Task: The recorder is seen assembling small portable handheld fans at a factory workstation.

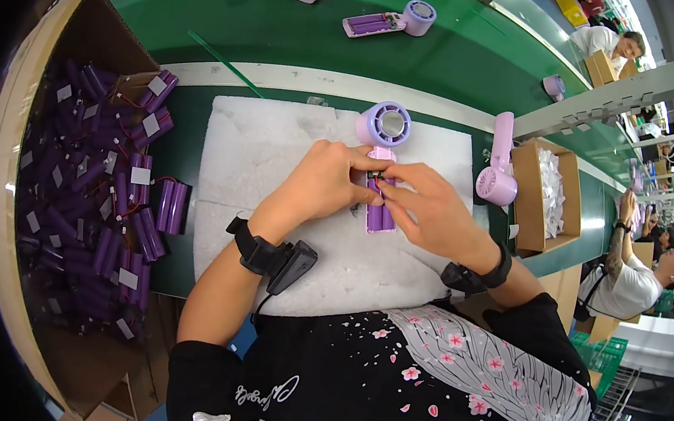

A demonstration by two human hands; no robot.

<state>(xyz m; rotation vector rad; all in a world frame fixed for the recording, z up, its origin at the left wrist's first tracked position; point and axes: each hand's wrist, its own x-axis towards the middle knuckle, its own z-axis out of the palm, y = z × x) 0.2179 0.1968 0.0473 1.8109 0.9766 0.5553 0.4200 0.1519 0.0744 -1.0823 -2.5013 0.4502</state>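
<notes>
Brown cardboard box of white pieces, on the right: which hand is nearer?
Right. The right hand, at the slim pink plastic fan handle, is left of the box; the left hand is farther left.

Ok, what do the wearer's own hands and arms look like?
Left hand and right hand: bare, no gloves. Left wrist: black strap, boxy black module, thin black cable below it. Right wrist: similar strap and dark module. Short black sleeves.
</notes>
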